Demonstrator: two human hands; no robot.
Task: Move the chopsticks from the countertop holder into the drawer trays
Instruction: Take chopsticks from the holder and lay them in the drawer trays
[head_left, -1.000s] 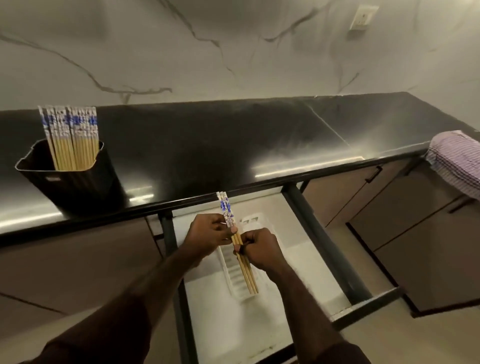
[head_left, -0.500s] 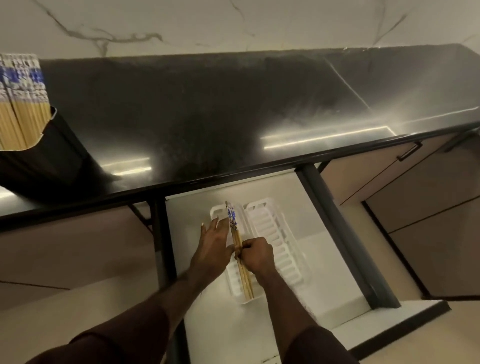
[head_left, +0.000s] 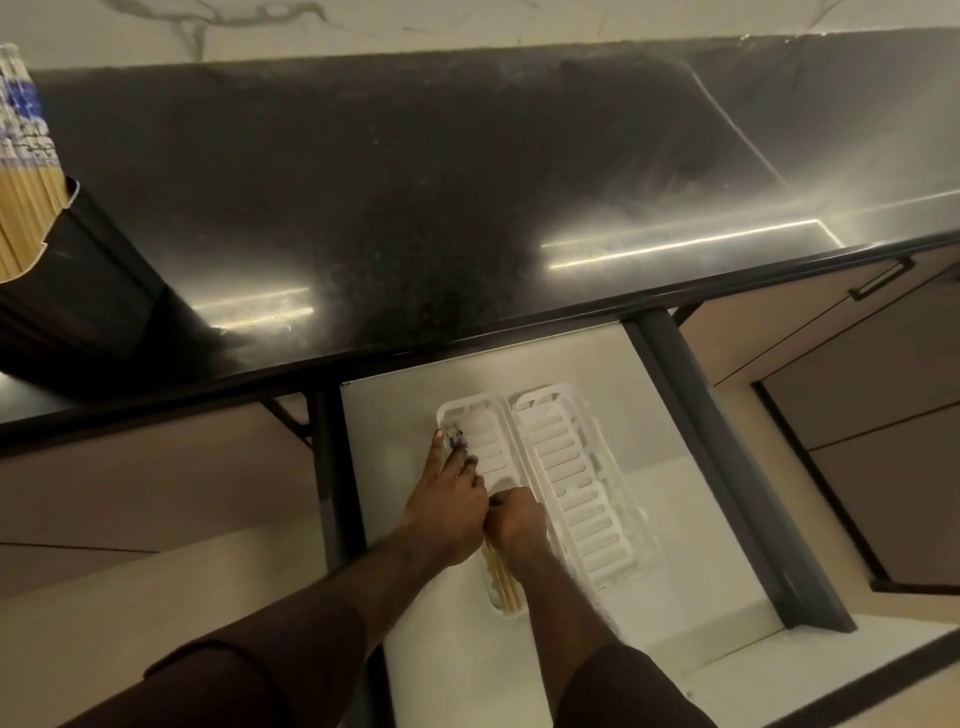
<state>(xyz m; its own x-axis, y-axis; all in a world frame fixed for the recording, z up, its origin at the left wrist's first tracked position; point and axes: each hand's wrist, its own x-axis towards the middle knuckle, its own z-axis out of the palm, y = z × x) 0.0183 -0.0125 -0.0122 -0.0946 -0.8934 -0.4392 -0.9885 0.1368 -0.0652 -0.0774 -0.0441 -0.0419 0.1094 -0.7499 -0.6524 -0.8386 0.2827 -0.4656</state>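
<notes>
Two white slotted trays lie side by side in the open drawer (head_left: 597, 364): the left tray (head_left: 480, 426) and the right tray (head_left: 571, 467). A small bunch of wooden chopsticks (head_left: 501, 582) with blue-patterned tops lies in the left tray, mostly hidden under my hands. My left hand (head_left: 447, 504) rests flat on them, fingers stretched toward their patterned ends. My right hand (head_left: 514, 519) is closed around their middle. On the black countertop at far left stands the black holder (head_left: 83, 291) with several more chopsticks (head_left: 23, 171).
The black countertop (head_left: 467, 182) overhangs the drawer's back. Dark drawer rails (head_left: 727, 493) run along both sides, and the drawer front is near the bottom right. Closed brown cabinet fronts (head_left: 857, 389) with a black handle sit to the right.
Both hands have lowered the chopsticks from above the drawer down into the left tray. My view has tilted downward, and the holder has slid to the frame's left edge.
</notes>
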